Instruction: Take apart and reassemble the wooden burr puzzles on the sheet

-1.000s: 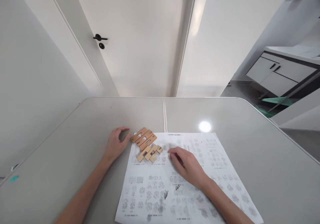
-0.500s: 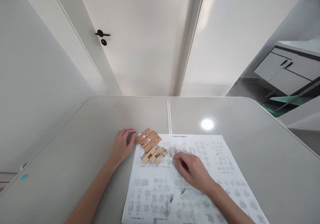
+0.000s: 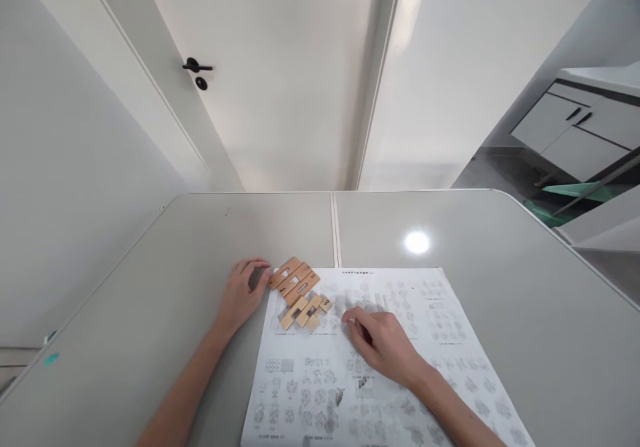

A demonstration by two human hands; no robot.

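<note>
Three flat brown wooden puzzle pieces (image 3: 295, 282) with slots and printed numbers lie side by side at the top left corner of the printed sheet (image 3: 420, 320). Just below them are several lighter wooden pieces (image 3: 306, 312) with notches, one marked 3. My left hand (image 3: 244, 294) rests on the table at the left of the brown pieces, fingers bent with a gap to the thumb, fingertips close to the nearest corner. On the sheet, right of the light pieces, lies my right hand (image 3: 383, 344), loosely curved, thumb and forefinger apart, nothing visible in it.
The grey table (image 3: 150, 280) has a seam (image 3: 336, 227) down its far half and a bright light reflection. Beyond the far edge stands a white door (image 3: 280, 100) with a black handle (image 3: 197, 66). A white cabinet (image 3: 575, 117) is at the far right.
The view has shifted slightly. Both hands and the wooden pieces keep their places relative to the sheet.
</note>
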